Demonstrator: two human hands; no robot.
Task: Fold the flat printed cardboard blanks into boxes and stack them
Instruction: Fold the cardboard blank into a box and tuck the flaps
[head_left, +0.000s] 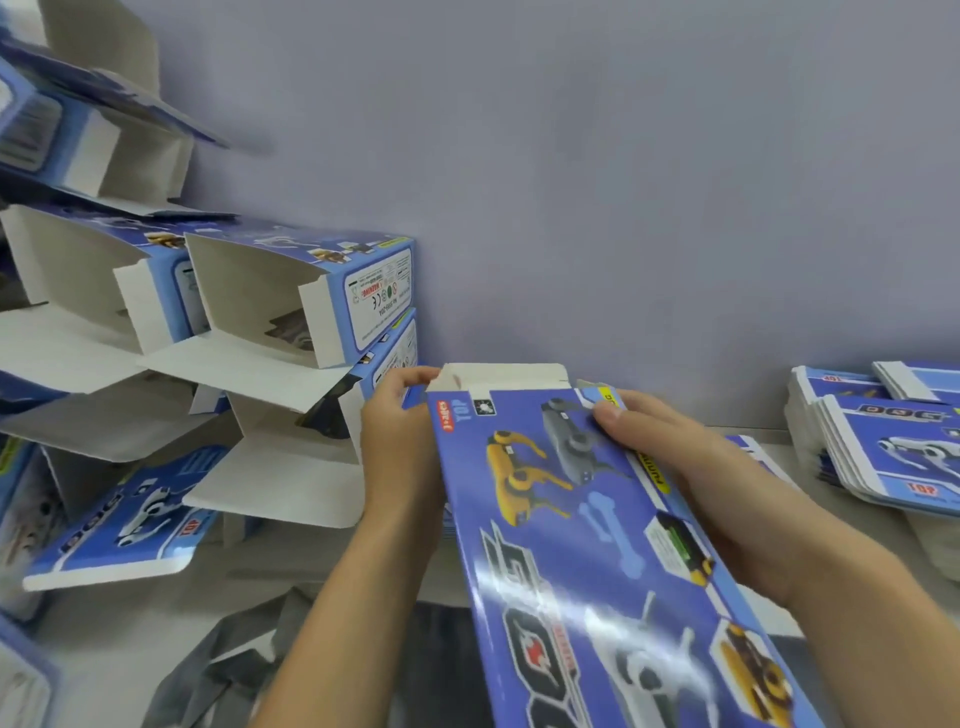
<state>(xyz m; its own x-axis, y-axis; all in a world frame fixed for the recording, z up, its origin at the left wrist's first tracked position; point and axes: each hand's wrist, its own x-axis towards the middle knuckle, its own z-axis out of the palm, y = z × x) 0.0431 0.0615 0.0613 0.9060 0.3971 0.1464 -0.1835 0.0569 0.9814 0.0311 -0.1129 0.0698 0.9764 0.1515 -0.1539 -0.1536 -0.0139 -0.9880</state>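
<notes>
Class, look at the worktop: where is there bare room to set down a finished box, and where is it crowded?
Bare worktop shows near left, bordered by the flat blank and grey scraps. The folded boxes crowd the left, the flat blank stack crowds the right, and both the left hand and right hand fill the middle.

White table (156, 639) w/ folded boxes (291, 312) left, flat blanks (893, 452) right.

- The blue blank (597, 519) I'm holding says "TOP" in its far left corner, with a red "3+ ages" badge right beside it
- Stacked box (382, 291) left of that blank has a red "WARNING" label on its end, upside down
- Flat pile (893, 452) to its right shows "TOP" in red, flipped
</notes>
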